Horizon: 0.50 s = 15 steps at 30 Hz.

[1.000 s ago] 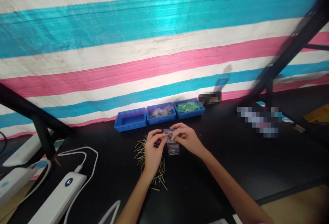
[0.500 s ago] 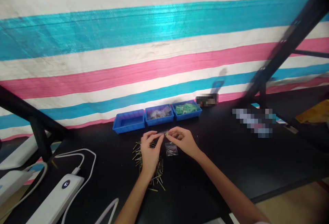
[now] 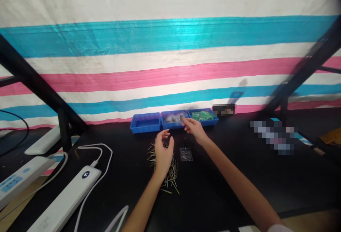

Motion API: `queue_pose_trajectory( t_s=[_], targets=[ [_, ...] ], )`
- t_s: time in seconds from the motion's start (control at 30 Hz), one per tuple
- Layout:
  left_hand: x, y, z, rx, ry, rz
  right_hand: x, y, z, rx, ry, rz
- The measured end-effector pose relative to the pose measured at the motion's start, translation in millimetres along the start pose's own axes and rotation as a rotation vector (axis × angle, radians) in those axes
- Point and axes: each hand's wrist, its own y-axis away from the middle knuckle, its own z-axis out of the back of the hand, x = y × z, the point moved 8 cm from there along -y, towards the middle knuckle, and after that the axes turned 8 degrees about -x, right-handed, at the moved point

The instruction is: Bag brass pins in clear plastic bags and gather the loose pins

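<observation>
White power strips (image 3: pixel 64 203) and cables (image 3: pixel 87 150) — striped tarp (image 3: pixel 160 47) behind.

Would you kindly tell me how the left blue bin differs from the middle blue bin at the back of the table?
The left blue bin looks bare inside, while the middle blue bin holds clear, greyish packets. The right hand reaches to the middle bin's front edge; no hand is near the left bin. Both are alike in colour, shape and size, side by side in one row against the striped sheet.
</observation>
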Motion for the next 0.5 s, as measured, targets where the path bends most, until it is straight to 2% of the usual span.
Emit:
queue_pose_trajectory(
  t_s=[0.07, 0.13, 0.2, 0.3, 0.43, 0.5],
  targets=[
    [1, 0, 0.4, 0.001, 0.01, 0.016, 7, -8, -5, 0.027, 0.092, 0.015],
    [2, 1, 1.5, -0.007, 0.019, 0.045, 14, -8, -6, 0.032, 0.238, 0.094],
    [2, 1, 2.7, -0.014, 0.028, 0.075, 21, 3, -6, 0.043, 0.408, 0.236],
    [1, 1, 2.6, -0.004, 0.048, 0.094, 19, 35, -10, 0.17, 0.719, 0.411],
    [-1, 4, -0.9, 0.033, 0.051, 0.095, -3, 71, -7, 0.343, 1.006, 0.406],
    [-1, 6, -2.8, 0.047, 0.05, 0.102, -11, 78, 0, 0.341, 1.08, 0.373]
  ],
)
